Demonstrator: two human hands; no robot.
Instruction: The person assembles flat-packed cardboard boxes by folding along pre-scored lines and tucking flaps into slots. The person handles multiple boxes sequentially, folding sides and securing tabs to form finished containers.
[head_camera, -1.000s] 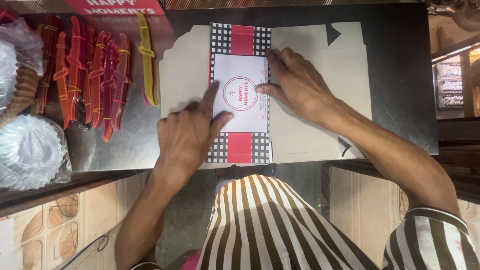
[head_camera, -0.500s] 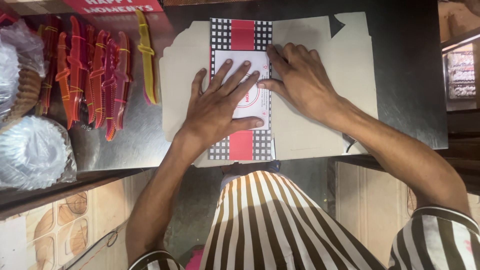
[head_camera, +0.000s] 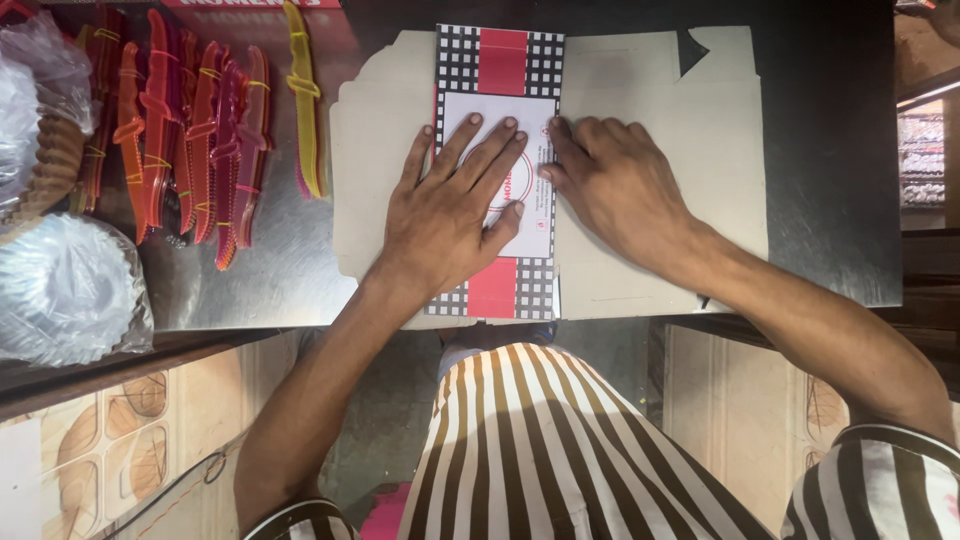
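At the far left of the steel table (head_camera: 270, 270) sit clear plastic bags of foil cups (head_camera: 60, 290) and fluted paper cases (head_camera: 40, 150), and beside them a row of bundled plastic knives (head_camera: 190, 150), red, orange and pink, with a yellow bundle (head_camera: 303, 100) lying nearest the work. Next comes the flat cardboard box blank (head_camera: 650, 120), spread grey side up across the table, its left flap bare and its cut edges touching nothing else. Down its middle runs a black-and-white checked panel (head_camera: 460, 60) with red blocks at top and bottom, and on that lies a white printed label (head_camera: 535, 215). The left hand (head_camera: 450, 215) is open, palm down, fingers spread flat over the label and pressing it onto the panel. Just to its right, the right hand (head_camera: 615, 190) is also open and flat, fingertips meeting the label's right edge where the checked panel borders the plain grey flap. Neither hand grips anything. As I judge it, the label is already placed and is being smoothed down; the blank itself is wholly unfolded, with no side raised and no tab tucked, so the forming of the box looks to be all ahead. The person's striped shirt (head_camera: 540, 450) fills the near edge.
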